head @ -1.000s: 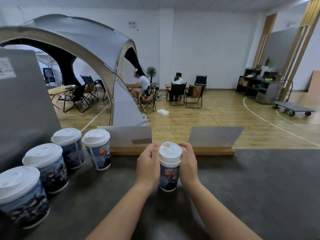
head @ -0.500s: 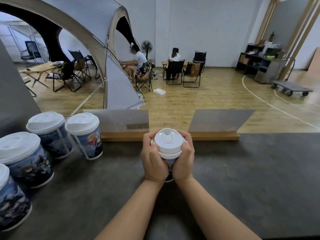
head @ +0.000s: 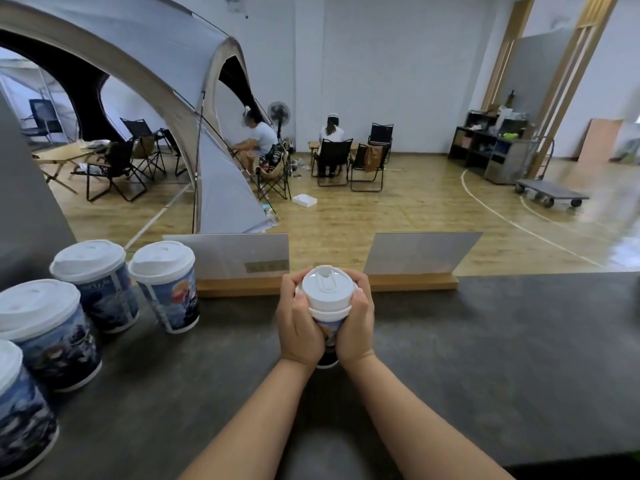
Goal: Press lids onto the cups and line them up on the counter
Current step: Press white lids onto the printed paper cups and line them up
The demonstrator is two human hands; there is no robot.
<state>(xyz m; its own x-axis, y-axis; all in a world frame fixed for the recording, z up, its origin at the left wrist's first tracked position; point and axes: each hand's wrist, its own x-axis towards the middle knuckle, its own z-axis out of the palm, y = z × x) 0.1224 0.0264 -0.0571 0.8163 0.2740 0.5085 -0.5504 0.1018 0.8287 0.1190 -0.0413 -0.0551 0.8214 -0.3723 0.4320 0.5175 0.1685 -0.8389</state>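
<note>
Cup [head: 329, 336] at frame centre, upright on the dark desk [head: 485, 341], white lid [head: 326, 287] on top. Left hand [head: 298, 320] wraps the cup's left side, right hand [head: 356, 323] its right side; each grip is clamped on the cup, fingers curled round the wall, thumbs at the lid rim. Whether the lid is fully seated cannot be told. At 9 o'clock, four lidded cups stand in a curved line: nearest cup [head: 168, 285], second [head: 97, 285], third [head: 48, 334], fourth [head: 17, 410] at the 8 o'clock edge. At 12 o'clock, just behind the hands, two grey panels [head: 422, 252] in a wooden base [head: 415, 282]. Beyond: wood floor, a tent [head: 145, 64] at 10 o'clock, folding chairs with two seated people.
</note>
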